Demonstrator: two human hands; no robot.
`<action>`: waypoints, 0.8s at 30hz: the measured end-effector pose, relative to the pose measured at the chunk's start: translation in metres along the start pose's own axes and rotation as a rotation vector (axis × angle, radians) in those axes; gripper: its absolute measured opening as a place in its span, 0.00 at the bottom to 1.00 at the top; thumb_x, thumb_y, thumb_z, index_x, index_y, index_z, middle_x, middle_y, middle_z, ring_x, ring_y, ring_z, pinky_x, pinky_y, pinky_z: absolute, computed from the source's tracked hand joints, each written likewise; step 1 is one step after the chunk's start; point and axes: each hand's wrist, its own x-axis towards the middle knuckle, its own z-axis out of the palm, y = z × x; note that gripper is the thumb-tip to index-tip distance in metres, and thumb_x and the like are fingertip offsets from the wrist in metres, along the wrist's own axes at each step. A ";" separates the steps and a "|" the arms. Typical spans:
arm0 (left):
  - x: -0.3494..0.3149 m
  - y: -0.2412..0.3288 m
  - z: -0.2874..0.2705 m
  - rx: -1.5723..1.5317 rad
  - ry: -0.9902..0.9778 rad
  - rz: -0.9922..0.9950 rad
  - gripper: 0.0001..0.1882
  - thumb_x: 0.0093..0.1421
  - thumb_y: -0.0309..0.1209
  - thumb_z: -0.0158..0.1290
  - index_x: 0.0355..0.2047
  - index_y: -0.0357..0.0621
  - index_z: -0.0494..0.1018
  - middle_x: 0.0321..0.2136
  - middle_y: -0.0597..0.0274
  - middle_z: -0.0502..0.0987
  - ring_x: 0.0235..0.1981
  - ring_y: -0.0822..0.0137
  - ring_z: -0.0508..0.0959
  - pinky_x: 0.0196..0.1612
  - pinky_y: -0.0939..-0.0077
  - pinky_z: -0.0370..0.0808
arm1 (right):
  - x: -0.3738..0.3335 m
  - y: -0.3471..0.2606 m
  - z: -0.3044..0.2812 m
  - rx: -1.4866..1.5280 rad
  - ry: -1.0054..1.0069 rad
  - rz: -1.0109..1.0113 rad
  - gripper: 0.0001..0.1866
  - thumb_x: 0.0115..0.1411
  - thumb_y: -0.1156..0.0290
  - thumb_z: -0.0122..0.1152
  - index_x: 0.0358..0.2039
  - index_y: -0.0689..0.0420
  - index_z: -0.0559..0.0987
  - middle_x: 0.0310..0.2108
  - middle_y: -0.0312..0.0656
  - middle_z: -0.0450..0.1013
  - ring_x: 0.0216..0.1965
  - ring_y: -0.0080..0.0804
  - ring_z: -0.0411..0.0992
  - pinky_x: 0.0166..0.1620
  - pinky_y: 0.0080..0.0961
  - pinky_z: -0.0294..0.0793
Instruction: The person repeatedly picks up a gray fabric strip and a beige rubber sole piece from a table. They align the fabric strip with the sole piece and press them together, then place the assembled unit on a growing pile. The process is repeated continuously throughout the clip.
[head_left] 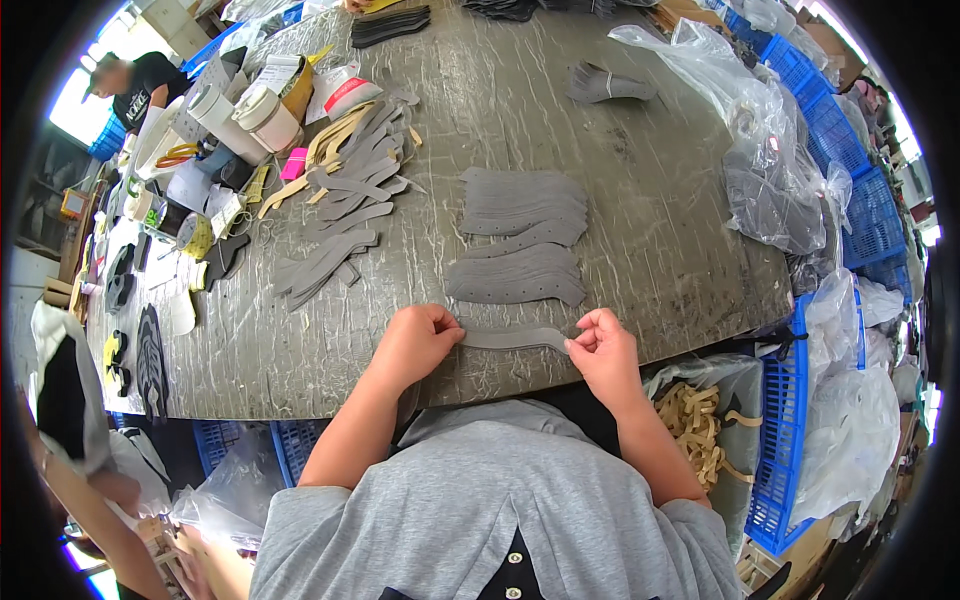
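A fanned stack of grey strips (pixel 515 275), dotted with small holes along some edges, lies on the counter (pixel 680 240) and serves as the landmark here. Just on the wearer's side of the stack is one curved grey strip (pixel 512 339), held crosswise and roughly in line with it. The left hand (pixel 415 345) has its grip closed, thumb and forefinger pinching the strip's left end; the right hand (pixel 606 352) pinches the other end the same way. Whether the strip is one layer or two, I cannot tell.

As a judgement, the neatly overlapped strips in the stack look like the part already done, and the held one is in hand, not yet laid with them. To the left of the stack, a loose heap of grey strips (pixel 365 175) lies crossed and unordered, with tan strips (pixel 335 137) among them; this seems to be what is left, a fair amount. Beyond the stack, to its right, a tied grey bundle (pixel 610 84) looks finished, though its count cannot be read.
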 end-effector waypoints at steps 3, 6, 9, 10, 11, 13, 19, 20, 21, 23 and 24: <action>0.001 -0.001 0.000 0.014 0.001 0.017 0.07 0.53 0.26 0.61 0.29 0.33 0.78 0.19 0.59 0.78 0.22 0.73 0.77 0.27 0.77 0.74 | 0.001 -0.002 0.001 -0.070 0.005 -0.008 0.13 0.52 0.79 0.65 0.36 0.62 0.72 0.21 0.41 0.75 0.23 0.23 0.74 0.29 0.23 0.73; 0.001 0.001 -0.001 0.020 0.000 0.019 0.07 0.53 0.26 0.61 0.29 0.33 0.78 0.19 0.59 0.78 0.22 0.73 0.77 0.27 0.77 0.73 | 0.001 -0.004 0.002 -0.110 0.008 0.000 0.13 0.51 0.78 0.65 0.36 0.62 0.72 0.21 0.42 0.76 0.22 0.26 0.74 0.29 0.24 0.73; 0.000 0.003 -0.001 0.018 -0.008 -0.005 0.07 0.53 0.27 0.61 0.29 0.33 0.78 0.19 0.60 0.78 0.22 0.73 0.77 0.27 0.77 0.73 | 0.002 -0.007 0.002 -0.149 0.008 -0.013 0.13 0.51 0.78 0.65 0.36 0.61 0.72 0.21 0.43 0.75 0.22 0.30 0.75 0.29 0.25 0.73; 0.000 0.004 -0.001 0.016 -0.011 -0.014 0.07 0.53 0.27 0.61 0.29 0.34 0.78 0.19 0.60 0.78 0.22 0.73 0.77 0.27 0.77 0.73 | 0.002 -0.008 0.002 -0.161 0.008 -0.020 0.13 0.52 0.78 0.65 0.36 0.61 0.72 0.21 0.43 0.75 0.21 0.31 0.75 0.28 0.26 0.73; -0.001 0.005 -0.002 0.021 -0.010 -0.010 0.07 0.53 0.27 0.61 0.29 0.34 0.79 0.19 0.59 0.78 0.21 0.73 0.77 0.27 0.77 0.73 | 0.002 -0.011 0.002 -0.193 -0.010 -0.007 0.12 0.51 0.77 0.65 0.35 0.61 0.72 0.21 0.43 0.75 0.22 0.33 0.75 0.29 0.27 0.74; 0.000 0.007 -0.002 0.029 -0.007 -0.003 0.08 0.53 0.28 0.61 0.28 0.34 0.79 0.19 0.59 0.78 0.21 0.72 0.77 0.27 0.77 0.73 | 0.001 -0.017 0.001 -0.258 -0.047 0.019 0.12 0.51 0.77 0.65 0.34 0.60 0.72 0.23 0.44 0.76 0.23 0.35 0.75 0.30 0.30 0.74; 0.000 0.007 -0.002 0.106 0.008 0.038 0.08 0.52 0.30 0.61 0.28 0.36 0.79 0.19 0.55 0.79 0.22 0.67 0.78 0.28 0.73 0.74 | -0.004 -0.025 0.005 -0.731 -0.069 -0.536 0.15 0.51 0.76 0.60 0.42 0.56 0.78 0.45 0.45 0.74 0.44 0.38 0.73 0.44 0.35 0.74; 0.001 0.007 -0.001 0.126 0.009 0.049 0.08 0.52 0.30 0.61 0.28 0.36 0.79 0.20 0.54 0.79 0.22 0.66 0.78 0.29 0.72 0.74 | -0.005 -0.023 0.009 -0.675 -0.127 -0.643 0.16 0.52 0.76 0.59 0.44 0.56 0.78 0.46 0.44 0.73 0.45 0.38 0.72 0.46 0.34 0.73; 0.002 0.006 0.000 0.145 0.009 0.061 0.08 0.51 0.30 0.61 0.28 0.37 0.79 0.21 0.53 0.79 0.22 0.64 0.79 0.29 0.71 0.74 | -0.005 -0.018 0.018 -0.616 -0.186 -0.749 0.18 0.53 0.77 0.57 0.46 0.56 0.78 0.48 0.43 0.73 0.47 0.39 0.71 0.49 0.34 0.72; 0.003 0.006 0.000 0.178 0.007 0.081 0.09 0.51 0.30 0.61 0.28 0.37 0.79 0.21 0.52 0.79 0.23 0.61 0.79 0.30 0.70 0.75 | -0.009 -0.012 0.029 -0.598 -0.256 -0.844 0.21 0.55 0.78 0.53 0.51 0.58 0.77 0.52 0.40 0.72 0.49 0.40 0.71 0.55 0.35 0.69; 0.004 0.007 -0.001 0.191 0.004 0.090 0.09 0.51 0.30 0.61 0.28 0.37 0.79 0.22 0.51 0.79 0.23 0.59 0.79 0.30 0.70 0.75 | -0.011 -0.011 0.029 -0.606 -0.262 -0.824 0.21 0.55 0.78 0.53 0.50 0.58 0.77 0.53 0.40 0.72 0.50 0.40 0.71 0.55 0.35 0.69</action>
